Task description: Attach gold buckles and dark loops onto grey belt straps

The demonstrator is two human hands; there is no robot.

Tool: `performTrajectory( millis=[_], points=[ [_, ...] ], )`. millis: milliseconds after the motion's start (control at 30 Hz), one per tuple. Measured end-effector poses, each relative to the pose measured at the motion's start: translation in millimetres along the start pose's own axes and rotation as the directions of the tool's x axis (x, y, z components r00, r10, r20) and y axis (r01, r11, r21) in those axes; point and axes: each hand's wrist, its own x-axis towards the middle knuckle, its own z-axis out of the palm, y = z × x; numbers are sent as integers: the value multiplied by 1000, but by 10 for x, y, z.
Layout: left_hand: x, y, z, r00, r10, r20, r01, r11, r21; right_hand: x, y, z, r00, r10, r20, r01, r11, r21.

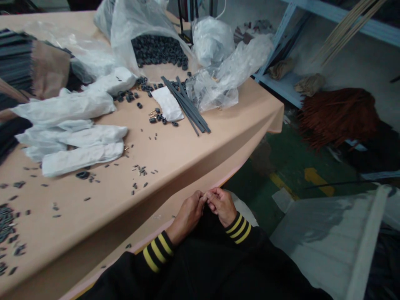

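Note:
Past the table's near edge, above my lap, my left hand point(190, 212) and my right hand point(220, 204) meet with their fingertips pinched together. Whatever lies between the fingers is too small or too hidden to name. Both cuffs are black with yellow stripes. On the tan-covered table point(175, 154) nearby lie small dark and brass-coloured pieces point(142, 170). A bundle of dark grey strips point(189, 106) rests beside a small white packet point(168, 103), with several dark ring-like parts point(159, 118) around it.
A clear bag point(146, 25) spills dark parts point(159, 50) at the back. White wrapped bundles point(84, 156) lie on the left, near a heap of small dark pieces point(6, 223). To the right are a pale bin point(325, 237), metal shelving point(281, 87) and reddish-brown strips point(340, 114).

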Motion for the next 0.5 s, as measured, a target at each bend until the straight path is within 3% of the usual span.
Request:
performTrajectory(
  millis=[167, 500],
  points=[
    [63, 1, 74, 1000, 11, -13, -10, 999, 39, 30, 66, -25, 996, -57, -71, 58, 998, 6],
    [83, -34, 90, 999, -13, 37, 18, 993, -121, 13, 108, 22, 992, -71, -101, 75, 997, 34]
  ],
)
